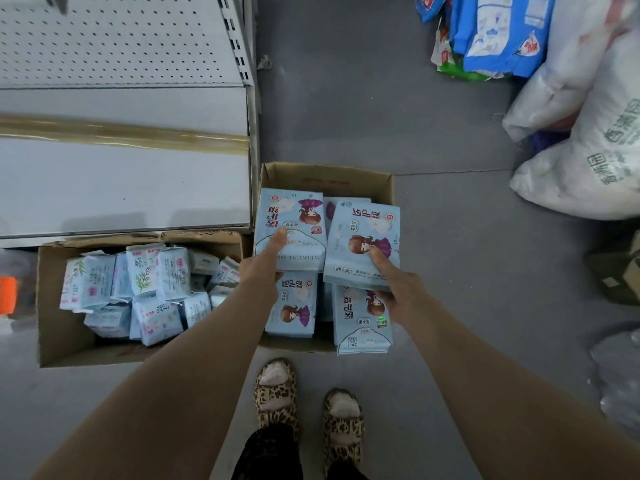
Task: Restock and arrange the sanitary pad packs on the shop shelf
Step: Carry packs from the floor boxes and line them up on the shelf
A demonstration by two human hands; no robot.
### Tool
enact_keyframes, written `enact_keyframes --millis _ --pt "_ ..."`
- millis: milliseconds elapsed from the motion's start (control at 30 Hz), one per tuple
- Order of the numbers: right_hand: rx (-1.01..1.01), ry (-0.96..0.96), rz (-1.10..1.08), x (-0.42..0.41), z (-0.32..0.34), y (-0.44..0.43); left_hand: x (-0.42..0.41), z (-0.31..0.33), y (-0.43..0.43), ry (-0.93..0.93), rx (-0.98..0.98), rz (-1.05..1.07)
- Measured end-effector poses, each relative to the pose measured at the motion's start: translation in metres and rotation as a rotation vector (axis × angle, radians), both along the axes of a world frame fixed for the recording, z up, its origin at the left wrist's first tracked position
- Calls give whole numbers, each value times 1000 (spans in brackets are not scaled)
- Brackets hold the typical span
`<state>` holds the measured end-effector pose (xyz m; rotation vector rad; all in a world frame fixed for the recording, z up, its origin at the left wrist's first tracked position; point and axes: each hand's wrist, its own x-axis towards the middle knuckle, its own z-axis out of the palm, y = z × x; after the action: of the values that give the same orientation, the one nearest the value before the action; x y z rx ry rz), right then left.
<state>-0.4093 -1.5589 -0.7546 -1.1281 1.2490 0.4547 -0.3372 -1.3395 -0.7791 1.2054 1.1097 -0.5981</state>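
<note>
My left hand (265, 263) grips a light-blue sanitary pad pack (294, 216) with a cartoon girl on it, thumb on top. My right hand (398, 285) holds a second matching pack (360, 230) beside it. Both packs are lifted just above an open cardboard box (325, 176) on the floor, which holds more of the same packs (292, 310). To the left, the white metal shop shelf (121, 185) is bare, with a perforated back panel behind it.
A second open carton (59, 341) at lower left holds several smaller white and blue packs. White sacks (588, 161) and blue packages (498, 32) lie at the right on the grey floor. My feet in leopard-print slippers (277, 393) stand below the box.
</note>
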Motion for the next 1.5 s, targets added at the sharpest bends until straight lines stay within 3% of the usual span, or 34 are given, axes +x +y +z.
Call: enact_keyframes --millis 333,667,900,1300,1500 --pt "51 -80 95 -56 127 17 -74 125 49 -101 -145 28" --pt "108 -261 253 -72 323 72 -136 339 133 -370 -64 119" --pt "214 -519 493 -55 441 138 -158 468 211 -572 -15 276" --pt "327 -818 603 -27 572 362 -198 607 421 -859 86 577" --pt "394 -830 568 -31 613 513 -216 654 557 -903 125 604"
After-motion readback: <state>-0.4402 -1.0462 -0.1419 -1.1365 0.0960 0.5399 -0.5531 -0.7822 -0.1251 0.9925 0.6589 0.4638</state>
